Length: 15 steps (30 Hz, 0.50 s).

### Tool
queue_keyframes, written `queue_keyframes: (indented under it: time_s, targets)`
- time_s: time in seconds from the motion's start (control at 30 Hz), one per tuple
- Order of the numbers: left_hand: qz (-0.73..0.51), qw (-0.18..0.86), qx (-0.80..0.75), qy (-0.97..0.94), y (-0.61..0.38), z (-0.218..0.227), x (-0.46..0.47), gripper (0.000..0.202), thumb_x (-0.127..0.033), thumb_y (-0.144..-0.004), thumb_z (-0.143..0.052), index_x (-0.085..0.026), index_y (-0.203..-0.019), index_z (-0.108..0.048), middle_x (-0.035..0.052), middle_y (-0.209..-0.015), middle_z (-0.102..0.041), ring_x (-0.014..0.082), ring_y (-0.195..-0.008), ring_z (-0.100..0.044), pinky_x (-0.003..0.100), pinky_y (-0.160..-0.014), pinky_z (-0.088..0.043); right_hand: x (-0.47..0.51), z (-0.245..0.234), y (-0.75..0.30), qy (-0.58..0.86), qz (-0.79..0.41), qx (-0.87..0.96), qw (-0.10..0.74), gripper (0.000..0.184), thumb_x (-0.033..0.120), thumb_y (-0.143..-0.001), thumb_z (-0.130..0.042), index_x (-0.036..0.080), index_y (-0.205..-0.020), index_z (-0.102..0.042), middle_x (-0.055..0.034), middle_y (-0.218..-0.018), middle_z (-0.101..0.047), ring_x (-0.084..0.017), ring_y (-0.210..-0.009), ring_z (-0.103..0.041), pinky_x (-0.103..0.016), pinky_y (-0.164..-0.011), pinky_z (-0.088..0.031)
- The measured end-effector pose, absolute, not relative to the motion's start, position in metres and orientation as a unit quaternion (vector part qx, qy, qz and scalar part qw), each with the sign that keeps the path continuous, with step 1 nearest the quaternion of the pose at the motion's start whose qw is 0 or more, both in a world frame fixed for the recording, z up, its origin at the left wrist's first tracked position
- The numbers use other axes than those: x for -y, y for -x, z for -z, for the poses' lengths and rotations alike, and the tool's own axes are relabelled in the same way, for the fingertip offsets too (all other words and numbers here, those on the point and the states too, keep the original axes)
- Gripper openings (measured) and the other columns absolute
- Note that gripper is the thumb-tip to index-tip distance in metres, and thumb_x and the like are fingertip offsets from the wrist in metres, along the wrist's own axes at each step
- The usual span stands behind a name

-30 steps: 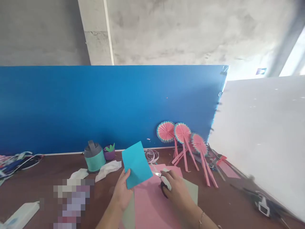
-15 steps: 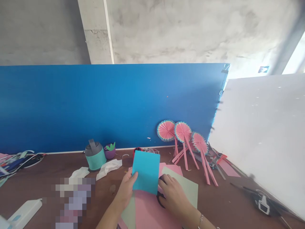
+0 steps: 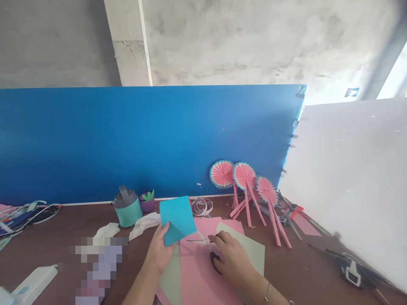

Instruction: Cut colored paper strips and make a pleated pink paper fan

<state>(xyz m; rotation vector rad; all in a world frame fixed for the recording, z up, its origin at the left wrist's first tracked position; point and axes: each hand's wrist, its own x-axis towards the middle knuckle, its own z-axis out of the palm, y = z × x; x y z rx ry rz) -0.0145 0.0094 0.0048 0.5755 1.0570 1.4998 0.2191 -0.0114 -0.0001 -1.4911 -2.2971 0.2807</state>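
My left hand (image 3: pixel 159 254) pinches a small turquoise sheet of paper (image 3: pixel 177 219) by its lower edge and holds it tilted above the table. My right hand (image 3: pixel 233 260) lies on a pair of scissors (image 3: pixel 206 248) with black handles, fingers curled into the handles, blades pointing left over a pink sheet (image 3: pixel 200 271). A pale green sheet (image 3: pixel 254 254) lies under and to the right of that hand.
Three pink paper fans (image 3: pixel 244 178) on pink sticks lean against the blue board (image 3: pixel 143 140). A teal and grey container (image 3: pixel 127 209), a small purple pot (image 3: pixel 146 203), white tissues (image 3: pixel 144 222) and tape rolls (image 3: pixel 201 206) lie behind. A white board (image 3: pixel 349 178) stands at right.
The turquoise sheet swung right and upright, then back left and tilted. My right hand stayed on the scissors, whose blades now show pointing left.
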Motion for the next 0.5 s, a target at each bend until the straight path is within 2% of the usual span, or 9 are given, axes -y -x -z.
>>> queue_keyframes:
  time_s: [0.13, 0.27, 0.4, 0.5]
  targets:
    - [-0.614, 0.602, -0.427, -0.28, 0.009, -0.004, -0.006, 0.04, -0.025, -0.076, -0.067, -0.024, -0.115, -0.058, 0.0082, -0.12, -0.063, 0.0259, -0.112, -0.057, 0.041, -0.093, -0.048, 0.012, -0.001, -0.22, 0.533, -0.135, 0.81, 0.205, 0.052, 0.013, -0.065, -0.047, 0.023, -0.115, -0.059, -0.0075, -0.106, -0.058, -0.022, -0.096, -0.052, -0.031, -0.082, -0.04]
    - [-0.618, 0.588, -0.449, -0.266, 0.006, -0.005, -0.005, 0.049, -0.024, -0.08, -0.062, -0.031, -0.126, -0.048, 0.0039, -0.131, -0.056, 0.0236, -0.119, -0.052, 0.041, -0.1, -0.042, 0.013, -0.001, -0.218, 0.502, -0.235, 0.792, 0.257, 0.043, 0.014, -0.067, -0.048, 0.023, -0.105, -0.063, -0.0056, -0.098, -0.06, -0.018, -0.087, -0.055, -0.027, -0.075, -0.042]
    - [-0.619, 0.613, -0.412, -0.268, 0.003, -0.01, -0.003, 0.051, -0.031, -0.085, -0.056, -0.035, -0.133, -0.039, 0.0006, -0.134, -0.052, 0.0216, -0.121, -0.05, 0.039, -0.101, -0.042, 0.012, 0.002, -0.212, 0.481, -0.373, 0.727, 0.317, 0.031, 0.018, -0.069, -0.053, 0.02, -0.098, -0.065, -0.0026, -0.082, -0.06, -0.015, -0.072, -0.053, -0.024, -0.065, -0.041]
    - [-0.607, 0.631, -0.39, -0.286, 0.002, -0.012, -0.002, 0.055, -0.033, -0.083, -0.059, -0.034, -0.133, -0.039, 0.0025, -0.135, -0.051, 0.0231, -0.121, -0.05, 0.039, -0.101, -0.042, 0.01, 0.008, -0.21, 0.475, -0.442, 0.677, 0.347, 0.03, 0.027, -0.07, -0.059, 0.017, -0.098, -0.064, 0.0009, -0.068, -0.053, -0.013, -0.061, -0.046, -0.023, -0.055, -0.036]
